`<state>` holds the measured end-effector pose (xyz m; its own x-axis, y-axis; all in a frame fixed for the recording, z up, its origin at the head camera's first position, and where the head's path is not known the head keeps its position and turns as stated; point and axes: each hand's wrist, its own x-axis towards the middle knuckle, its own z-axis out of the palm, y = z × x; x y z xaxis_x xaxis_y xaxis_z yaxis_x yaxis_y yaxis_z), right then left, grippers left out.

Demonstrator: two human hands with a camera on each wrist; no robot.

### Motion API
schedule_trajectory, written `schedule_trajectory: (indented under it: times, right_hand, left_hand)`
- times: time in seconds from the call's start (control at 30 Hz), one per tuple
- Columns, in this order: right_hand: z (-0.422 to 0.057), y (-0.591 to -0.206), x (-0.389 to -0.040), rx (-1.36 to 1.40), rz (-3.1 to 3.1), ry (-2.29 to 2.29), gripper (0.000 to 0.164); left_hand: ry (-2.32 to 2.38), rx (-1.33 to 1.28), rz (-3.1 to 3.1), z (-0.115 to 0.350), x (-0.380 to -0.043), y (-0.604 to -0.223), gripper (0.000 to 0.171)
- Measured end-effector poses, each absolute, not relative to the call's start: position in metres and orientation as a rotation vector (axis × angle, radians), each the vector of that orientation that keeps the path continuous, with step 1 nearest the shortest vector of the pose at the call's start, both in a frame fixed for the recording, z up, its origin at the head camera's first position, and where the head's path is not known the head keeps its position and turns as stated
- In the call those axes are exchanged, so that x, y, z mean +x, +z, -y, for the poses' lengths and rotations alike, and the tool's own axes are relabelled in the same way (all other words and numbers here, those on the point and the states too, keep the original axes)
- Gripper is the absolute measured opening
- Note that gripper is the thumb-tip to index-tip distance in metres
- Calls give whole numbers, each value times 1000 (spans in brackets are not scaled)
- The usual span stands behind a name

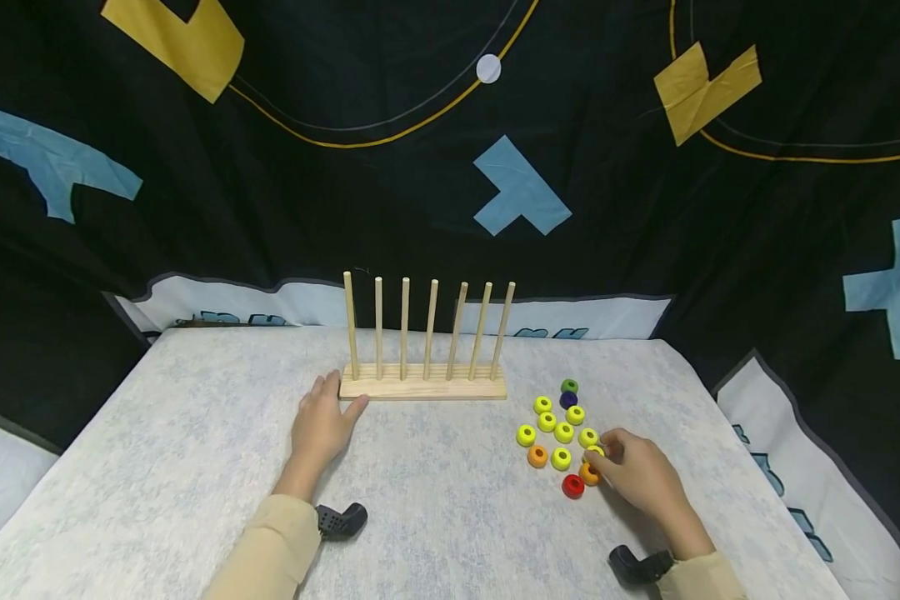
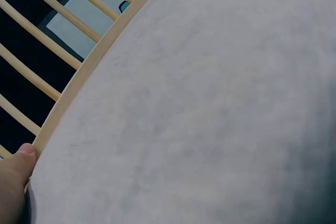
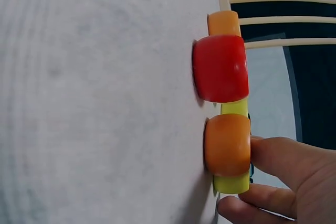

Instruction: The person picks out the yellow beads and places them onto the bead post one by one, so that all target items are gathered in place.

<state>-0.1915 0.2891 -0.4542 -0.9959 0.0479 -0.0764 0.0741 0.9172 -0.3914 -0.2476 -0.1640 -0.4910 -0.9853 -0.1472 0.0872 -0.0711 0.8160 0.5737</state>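
A wooden peg rack [image 1: 423, 389] with several upright pegs stands toward the back of the table. My left hand [image 1: 322, 421] holds the left end of its base, thumb along the front edge and fingers at the end. On the right, my right hand [image 1: 641, 475] has thumb and fingers on either side of a yellow bead [image 3: 231, 184], pinching it at the tabletop. An orange bead [image 1: 589, 474] sits right in front of that one, with a red bead [image 1: 573, 487] to its left. In the right wrist view the orange bead [image 3: 227, 145] partly hides the pinched one.
Several other yellow beads [image 1: 564, 432] lie in a loose group left of my right hand, with another orange bead [image 1: 537, 456]. A dark blue bead [image 1: 568, 400] and a green bead [image 1: 569, 386] are at the group's far end. Black cloth [image 1: 390, 208] hangs behind the table.
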Motion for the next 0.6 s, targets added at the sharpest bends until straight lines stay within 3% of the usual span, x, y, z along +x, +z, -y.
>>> schedule_trajectory:
  times: [0.3, 0.6]
  right_hand:
    - [-286, -449, -193, 113, -2982, -638, 34]
    - [-286, -445, -193, 91, -2981, -633, 40]
  left_hand:
    - [-859, 156, 2825, 165, -248, -497, 74]
    - [-815, 134, 2843, 166, -248, -500, 75]
